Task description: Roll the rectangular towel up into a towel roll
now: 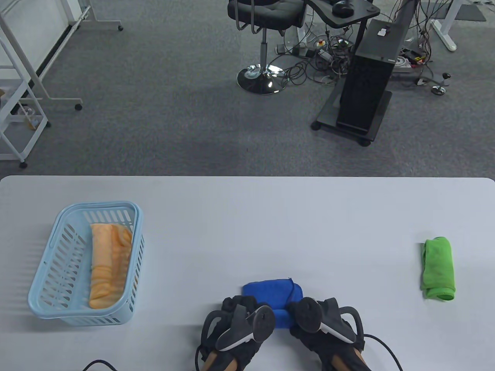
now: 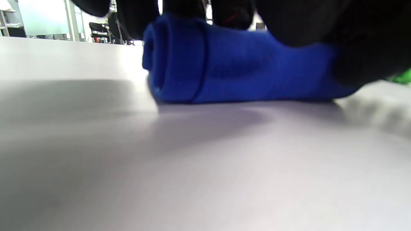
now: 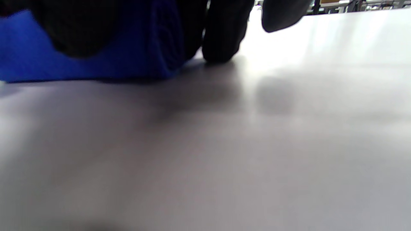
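Both hands' grips (image 1: 241, 319) (image 1: 326, 317) curl over blue towel roll (image 1: 270, 291); basket (image 1: 50, 305) left, green towel (image 1: 438, 268) right.

Even, bright overhead light keeps the table view sharp, with faint shadows. Both wrist views are soft and blurred: the tabletop (image 2: 205, 166) shows broad grey shadow near and pale glare far.

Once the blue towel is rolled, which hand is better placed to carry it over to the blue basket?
Probably the left hand: it sits on the blue towel on the side toward the basket, at the table's left.
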Demonstrator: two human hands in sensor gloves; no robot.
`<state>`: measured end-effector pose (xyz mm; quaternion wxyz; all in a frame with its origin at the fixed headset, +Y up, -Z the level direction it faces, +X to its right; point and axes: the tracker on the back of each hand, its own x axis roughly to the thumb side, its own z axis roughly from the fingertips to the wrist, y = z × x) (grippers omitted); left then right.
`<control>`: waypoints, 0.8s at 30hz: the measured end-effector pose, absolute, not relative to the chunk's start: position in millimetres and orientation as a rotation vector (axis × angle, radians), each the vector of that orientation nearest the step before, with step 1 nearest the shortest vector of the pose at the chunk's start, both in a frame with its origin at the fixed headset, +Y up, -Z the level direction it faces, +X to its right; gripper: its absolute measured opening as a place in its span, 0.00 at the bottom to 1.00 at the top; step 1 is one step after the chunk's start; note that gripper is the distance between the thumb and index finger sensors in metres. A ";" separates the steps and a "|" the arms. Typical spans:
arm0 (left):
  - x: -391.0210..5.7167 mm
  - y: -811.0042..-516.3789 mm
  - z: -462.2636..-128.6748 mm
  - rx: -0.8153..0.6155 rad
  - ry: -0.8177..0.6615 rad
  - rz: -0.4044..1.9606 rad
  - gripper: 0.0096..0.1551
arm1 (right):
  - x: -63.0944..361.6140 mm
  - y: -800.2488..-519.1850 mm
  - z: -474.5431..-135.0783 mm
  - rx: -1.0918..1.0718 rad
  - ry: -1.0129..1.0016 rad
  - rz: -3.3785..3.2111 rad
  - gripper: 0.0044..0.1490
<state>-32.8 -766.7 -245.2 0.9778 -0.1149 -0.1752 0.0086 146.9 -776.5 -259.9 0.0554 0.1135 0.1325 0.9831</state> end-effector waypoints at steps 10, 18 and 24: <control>-36.8 -779.6 -251.2 -0.332 -0.304 -0.062 0.46 | 149.8 -772.0 -260.5 0.345 0.445 2.884 0.43; -51.7 -773.5 -255.1 -0.342 -0.295 0.070 0.38 | 153.5 -764.4 -255.7 0.327 0.302 2.865 0.47; -56.4 -773.0 -258.2 -0.370 -0.293 0.116 0.39 | 147.0 -760.2 -252.7 0.392 0.285 2.855 0.48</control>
